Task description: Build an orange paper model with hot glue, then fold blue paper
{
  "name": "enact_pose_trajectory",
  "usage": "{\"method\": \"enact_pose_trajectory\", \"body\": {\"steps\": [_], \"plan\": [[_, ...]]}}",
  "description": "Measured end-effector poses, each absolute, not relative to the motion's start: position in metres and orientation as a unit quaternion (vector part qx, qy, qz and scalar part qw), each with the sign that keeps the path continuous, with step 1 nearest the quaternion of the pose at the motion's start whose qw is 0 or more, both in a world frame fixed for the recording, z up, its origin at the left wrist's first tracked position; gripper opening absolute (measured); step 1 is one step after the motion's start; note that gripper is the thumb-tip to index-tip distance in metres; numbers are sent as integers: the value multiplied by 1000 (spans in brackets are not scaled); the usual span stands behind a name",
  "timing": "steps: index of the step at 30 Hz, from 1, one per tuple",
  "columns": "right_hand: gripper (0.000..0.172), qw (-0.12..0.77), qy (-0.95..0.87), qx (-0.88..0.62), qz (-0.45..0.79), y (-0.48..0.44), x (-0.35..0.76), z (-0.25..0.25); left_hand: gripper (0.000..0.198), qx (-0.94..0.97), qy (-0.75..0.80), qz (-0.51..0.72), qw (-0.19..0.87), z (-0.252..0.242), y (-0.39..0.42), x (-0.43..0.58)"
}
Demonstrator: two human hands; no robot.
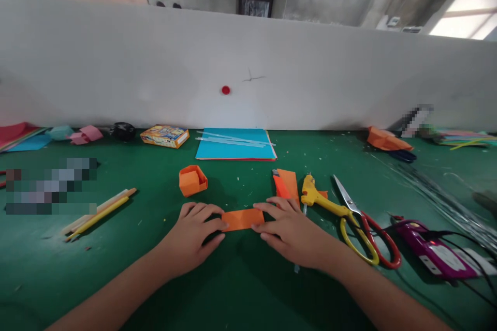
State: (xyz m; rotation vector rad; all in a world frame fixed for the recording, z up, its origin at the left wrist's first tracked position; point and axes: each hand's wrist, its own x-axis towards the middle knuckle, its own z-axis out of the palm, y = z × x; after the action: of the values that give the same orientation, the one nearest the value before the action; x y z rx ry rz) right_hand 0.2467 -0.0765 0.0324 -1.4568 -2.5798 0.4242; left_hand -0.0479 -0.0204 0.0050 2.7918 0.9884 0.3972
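- Just before the orange box (193, 180), on the green surface (240, 289): orange strip (243, 219), lying flat.
- Left hand (192, 238) pinching its left end, thumb under, fingers on top.
- Right hand (289, 230) pressing its right end, fingers spread flat.
- Right of the strip: glue gun (316, 197), scissors (365, 227).
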Motion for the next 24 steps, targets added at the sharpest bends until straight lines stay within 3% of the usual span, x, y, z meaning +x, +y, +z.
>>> {"method": "enact_pose_trajectory", "body": {"steps": [15,17,24], "plan": [[17,142,-844,-498,142,-69,240,13,17,927,341,129,92,-1,-13,-49],[17,145,-846,-494,140,-70,239,12,24,921,356,128,98,-1,-14,-49],[48,182,-827,-509,157,-71,236,8,52,915,363,148,92,-1,-17,-50]]}}
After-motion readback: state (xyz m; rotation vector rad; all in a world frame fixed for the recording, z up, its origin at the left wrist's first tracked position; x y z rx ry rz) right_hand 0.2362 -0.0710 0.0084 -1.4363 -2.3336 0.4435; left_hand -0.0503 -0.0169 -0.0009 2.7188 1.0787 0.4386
